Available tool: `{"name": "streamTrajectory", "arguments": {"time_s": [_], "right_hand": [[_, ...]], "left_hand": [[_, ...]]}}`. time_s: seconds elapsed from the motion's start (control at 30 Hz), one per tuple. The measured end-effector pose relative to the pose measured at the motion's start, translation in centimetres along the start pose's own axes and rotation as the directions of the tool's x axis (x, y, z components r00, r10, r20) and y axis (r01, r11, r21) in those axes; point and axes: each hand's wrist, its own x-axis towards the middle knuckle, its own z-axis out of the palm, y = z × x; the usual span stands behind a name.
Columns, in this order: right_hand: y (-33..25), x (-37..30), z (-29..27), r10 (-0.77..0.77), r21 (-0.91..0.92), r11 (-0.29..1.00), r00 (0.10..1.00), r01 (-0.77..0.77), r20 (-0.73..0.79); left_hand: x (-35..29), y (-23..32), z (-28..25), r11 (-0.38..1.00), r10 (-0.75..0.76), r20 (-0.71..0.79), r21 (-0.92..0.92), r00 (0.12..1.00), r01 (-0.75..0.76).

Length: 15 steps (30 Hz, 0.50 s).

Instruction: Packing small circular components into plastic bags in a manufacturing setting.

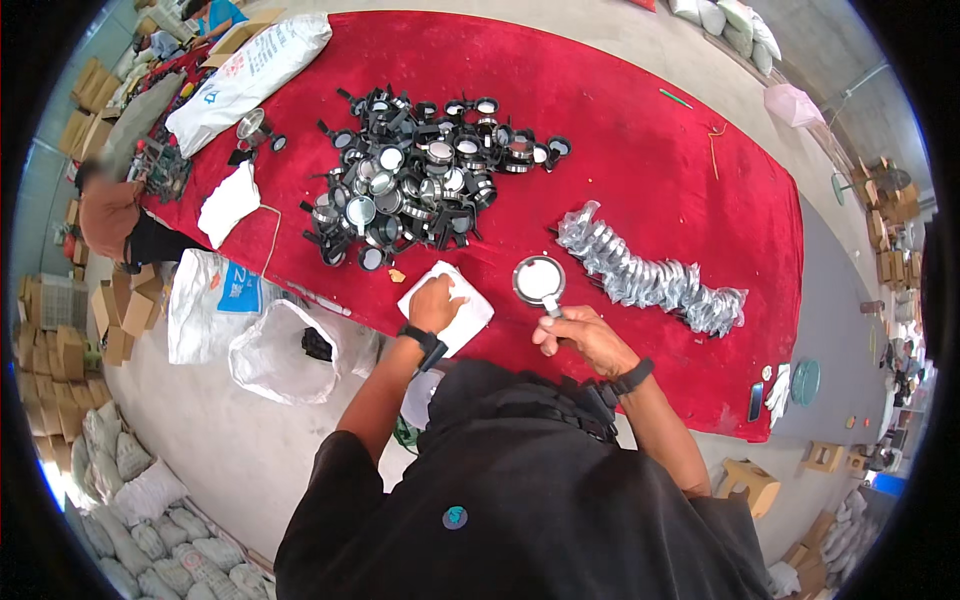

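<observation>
My left hand (434,303) rests with closed fingers on a white cloth (468,316) lying at the near edge of the red-covered table (640,150). My right hand (586,335) grips the handle of a small round magnifying glass (539,279), its lens held flat just above the red cover. A big heap of black-handled magnifying glasses (420,175) lies beyond my hands. To the right, a row of clear-wrapped lenses (650,275) stretches across the cover.
White sacks (250,70) and a white cloth (228,203) lie at the table's left end. An open white bag (275,350) and a printed sack (205,300) stand on the floor to the left. A person (115,215) crouches further left. Cardboard boxes line both sides.
</observation>
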Motion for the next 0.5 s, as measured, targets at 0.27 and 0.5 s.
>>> {"name": "streamTrajectory", "arguments": {"time_s": [0.27, 0.5], "right_hand": [[1.9, -2.4, -0.8, 0.031, 0.054, 0.998, 0.996, -0.026, -0.087], [1.2, -2.4, -0.7, -0.002, 0.039, 0.999, 0.99, 0.008, -0.14]], "left_hand": [[-4.2, -5.6, 5.6, 0.964, -0.07, -0.06, 0.252, 0.996, 0.083], [-3.4, -8.0, 4.8, 0.991, -0.062, -0.043, 0.119, 0.997, 0.067]]}}
